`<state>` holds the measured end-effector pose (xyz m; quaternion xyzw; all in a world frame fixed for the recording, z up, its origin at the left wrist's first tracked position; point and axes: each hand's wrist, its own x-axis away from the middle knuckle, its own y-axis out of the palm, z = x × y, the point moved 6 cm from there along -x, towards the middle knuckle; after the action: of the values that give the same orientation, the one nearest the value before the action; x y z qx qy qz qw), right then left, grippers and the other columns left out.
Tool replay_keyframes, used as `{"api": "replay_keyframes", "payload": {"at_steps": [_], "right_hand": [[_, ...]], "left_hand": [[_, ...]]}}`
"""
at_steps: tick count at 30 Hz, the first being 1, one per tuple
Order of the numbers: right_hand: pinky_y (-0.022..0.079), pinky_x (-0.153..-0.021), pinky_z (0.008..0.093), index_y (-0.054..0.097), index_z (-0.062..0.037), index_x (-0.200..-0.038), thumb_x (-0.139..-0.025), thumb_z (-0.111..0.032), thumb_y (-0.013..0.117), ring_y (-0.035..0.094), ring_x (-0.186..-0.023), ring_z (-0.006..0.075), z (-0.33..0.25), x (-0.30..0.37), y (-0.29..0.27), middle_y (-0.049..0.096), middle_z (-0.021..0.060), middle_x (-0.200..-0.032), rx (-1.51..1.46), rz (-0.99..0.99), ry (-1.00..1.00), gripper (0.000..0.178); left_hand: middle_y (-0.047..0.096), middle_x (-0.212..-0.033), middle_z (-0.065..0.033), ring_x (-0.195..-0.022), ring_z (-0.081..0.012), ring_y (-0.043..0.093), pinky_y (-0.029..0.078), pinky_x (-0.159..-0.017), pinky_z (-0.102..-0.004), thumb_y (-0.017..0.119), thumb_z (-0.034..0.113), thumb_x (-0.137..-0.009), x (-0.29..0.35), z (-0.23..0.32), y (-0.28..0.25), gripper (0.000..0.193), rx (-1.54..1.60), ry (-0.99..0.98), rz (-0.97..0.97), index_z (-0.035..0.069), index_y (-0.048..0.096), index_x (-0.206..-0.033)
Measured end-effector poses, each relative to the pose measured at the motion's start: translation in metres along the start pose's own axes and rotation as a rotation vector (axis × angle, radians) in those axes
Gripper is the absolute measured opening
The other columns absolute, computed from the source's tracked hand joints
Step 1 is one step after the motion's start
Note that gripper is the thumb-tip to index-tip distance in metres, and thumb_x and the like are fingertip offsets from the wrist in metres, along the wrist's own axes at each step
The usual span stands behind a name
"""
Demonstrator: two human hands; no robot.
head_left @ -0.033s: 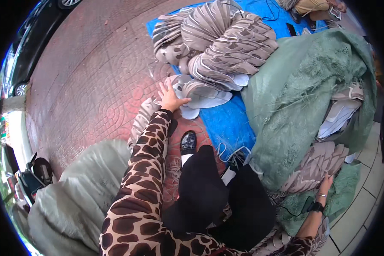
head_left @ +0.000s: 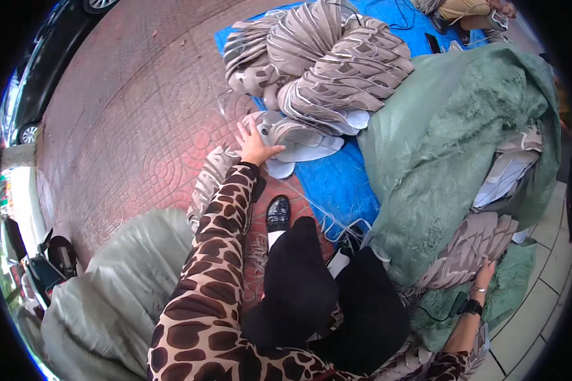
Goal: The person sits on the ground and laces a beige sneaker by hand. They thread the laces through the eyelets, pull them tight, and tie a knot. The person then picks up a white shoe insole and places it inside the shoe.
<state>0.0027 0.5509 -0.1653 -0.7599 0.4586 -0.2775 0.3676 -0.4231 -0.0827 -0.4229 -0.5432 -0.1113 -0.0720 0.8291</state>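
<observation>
My left hand (head_left: 255, 151) lies with fingers spread on grey-beige, white-backed fabric pieces (head_left: 305, 149), in front of a large twisted bundle of similar pieces (head_left: 340, 60). Under its forearm, another strip of layered pieces (head_left: 209, 174) rests on the paving. At the far right, my right hand (head_left: 484, 278) grips the edge of a fanned bundle of beige pieces (head_left: 467, 247); its fingers are partly hidden. That bundle comes out from under a green woven sack (head_left: 444, 140). A thin white string (head_left: 327, 214) runs across a blue tarp (head_left: 336, 184) near my feet.
A full pale grey-green sack (head_left: 121, 286) stands at my left. Beyond the tarp, another person's legs (head_left: 467, 13) show at the top right. A dark car (head_left: 51, 57) is parked at the left, and a motorbike (head_left: 51, 260) stands below it.
The view has shifted very slightly. A length of white string now stretches over the tarp from the fabric pieces toward my feet. Both hands keep their places.
</observation>
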Motion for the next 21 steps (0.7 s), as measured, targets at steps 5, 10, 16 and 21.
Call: {"api": "replay_keyframes", "payload": {"at_steps": [5, 10, 16, 21], "right_hand": [[0.045, -0.075, 0.0356, 0.056, 0.0085, -0.106, -0.098, -0.021, 0.052, 0.052, -0.075, 0.0280, -0.004, 0.020, 0.003, 0.060, 0.0155, -0.084, 0.344, 0.007, -0.289, 0.031], [0.047, -0.076, 0.0418, 0.058, 0.0115, -0.110, -0.096, -0.014, 0.053, 0.058, -0.081, 0.0420, -0.091, 0.080, 0.055, 0.062, 0.0281, -0.091, 0.422, -0.043, -0.539, 0.029], [0.047, -0.067, 0.0484, 0.055, 0.0130, -0.118, -0.093, -0.018, 0.052, 0.060, -0.077, 0.0469, -0.087, 0.020, 0.049, 0.061, 0.0328, -0.085, 0.492, -0.067, -0.536, 0.040], [0.046, -0.085, 0.0463, 0.043, 0.0082, -0.135, -0.088, -0.026, 0.061, 0.058, -0.099, 0.0436, -0.080, 0.033, 0.021, 0.060, 0.0292, -0.111, 0.635, -0.013, -0.500, 0.061]], "left_hand": [[0.031, -0.137, -0.0294, -0.117, -0.0511, 0.046, 0.043, -0.099, -0.0515, 0.074, 0.007, -0.064, -0.001, 0.055, 0.010, 0.102, 0.079, -0.050, 0.206, 0.007, 0.016, -0.149], [0.034, -0.128, -0.0291, -0.112, -0.0493, 0.049, 0.043, -0.099, -0.0477, 0.067, 0.004, -0.068, 0.004, 0.013, 0.008, 0.086, 0.225, -0.261, 0.176, 0.003, 0.027, -0.144], [0.037, -0.131, -0.0243, -0.121, -0.0369, 0.041, 0.034, -0.106, -0.0418, 0.054, -0.005, -0.068, 0.084, -0.041, -0.032, 0.079, 0.397, -0.088, 0.308, 0.003, 0.031, -0.144], [0.042, -0.136, -0.0176, -0.124, -0.0289, 0.044, 0.037, -0.105, -0.0367, 0.055, -0.008, -0.073, 0.146, 0.008, -0.116, 0.081, 1.314, -0.119, 0.107, 0.005, 0.025, -0.146]]}}
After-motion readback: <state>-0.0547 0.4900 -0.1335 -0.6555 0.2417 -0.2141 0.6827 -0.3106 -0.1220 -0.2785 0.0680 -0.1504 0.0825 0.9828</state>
